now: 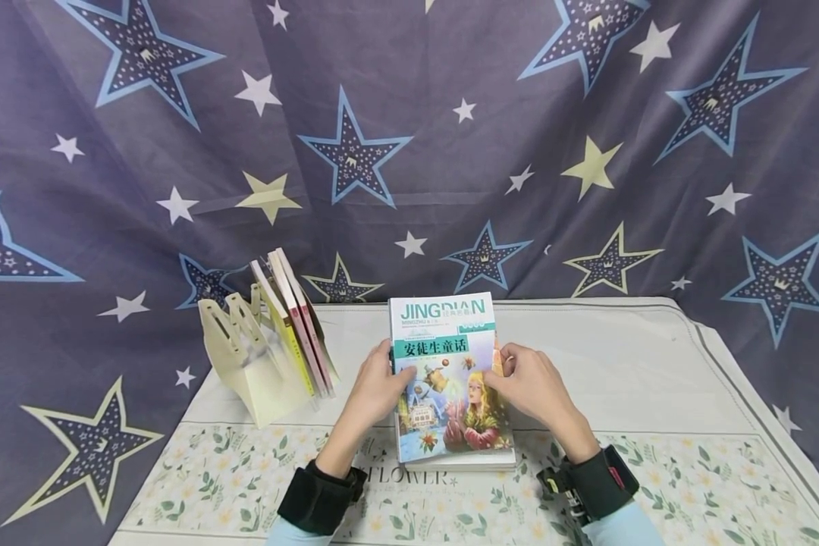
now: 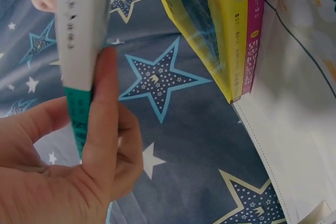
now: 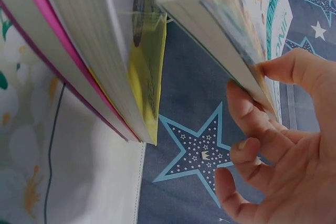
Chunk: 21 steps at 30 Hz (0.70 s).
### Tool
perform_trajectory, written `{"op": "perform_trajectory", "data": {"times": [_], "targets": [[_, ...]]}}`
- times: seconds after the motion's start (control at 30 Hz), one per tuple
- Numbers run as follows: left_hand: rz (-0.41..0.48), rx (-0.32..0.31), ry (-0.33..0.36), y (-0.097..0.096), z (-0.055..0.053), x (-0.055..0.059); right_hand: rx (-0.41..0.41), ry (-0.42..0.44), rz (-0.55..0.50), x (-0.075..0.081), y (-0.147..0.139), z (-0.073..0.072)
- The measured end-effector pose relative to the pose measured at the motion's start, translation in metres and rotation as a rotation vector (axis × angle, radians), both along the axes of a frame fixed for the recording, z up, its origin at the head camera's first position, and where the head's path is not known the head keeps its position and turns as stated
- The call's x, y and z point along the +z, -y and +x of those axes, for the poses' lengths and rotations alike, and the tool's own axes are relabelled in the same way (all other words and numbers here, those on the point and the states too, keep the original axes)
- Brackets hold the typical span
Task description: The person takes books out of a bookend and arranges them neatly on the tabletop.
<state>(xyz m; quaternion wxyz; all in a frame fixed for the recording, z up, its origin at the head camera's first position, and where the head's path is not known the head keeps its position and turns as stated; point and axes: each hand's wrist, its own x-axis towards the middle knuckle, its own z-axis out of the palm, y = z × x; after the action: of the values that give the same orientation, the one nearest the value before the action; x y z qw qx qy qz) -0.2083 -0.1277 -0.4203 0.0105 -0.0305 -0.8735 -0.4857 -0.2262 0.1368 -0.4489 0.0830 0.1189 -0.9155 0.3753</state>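
A storybook [image 1: 450, 379] with a white and teal cover and a painted girl is held up by both hands, its cover facing the head camera. My left hand [image 1: 375, 387] grips its left side, where the left wrist view shows the white and teal spine [image 2: 79, 40] between thumb and fingers. My right hand [image 1: 535, 383] pinches the opposite edge, by the page block, with the other fingers loosely curled. Below the held book, a yellow book [image 3: 149, 87] lies on pink-edged books [image 2: 256, 35] on the table; the held book mostly hides them in the head view.
At the left, a cream book stand [image 1: 266, 390] holds several thin upright books [image 1: 296, 326]. The table carries a white cloth with a floral band [image 1: 689, 485]. A dark star-patterned curtain [image 1: 409, 152] hangs along the back edge.
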Motion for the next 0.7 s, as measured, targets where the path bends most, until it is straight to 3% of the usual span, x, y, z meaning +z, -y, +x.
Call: {"op": "perform_trajectory", "data": {"times": [0.3, 0.7], "targets": [[-0.087, 0.008, 0.021, 0.002, -0.001, -0.001, -0.005, 0.034, 0.014, 0.001, 0.000, 0.001], [-0.037, 0.011, 0.024, 0.001, -0.006, -0.009, -0.029, 0.057, 0.015, -0.004, -0.003, 0.001]]}}
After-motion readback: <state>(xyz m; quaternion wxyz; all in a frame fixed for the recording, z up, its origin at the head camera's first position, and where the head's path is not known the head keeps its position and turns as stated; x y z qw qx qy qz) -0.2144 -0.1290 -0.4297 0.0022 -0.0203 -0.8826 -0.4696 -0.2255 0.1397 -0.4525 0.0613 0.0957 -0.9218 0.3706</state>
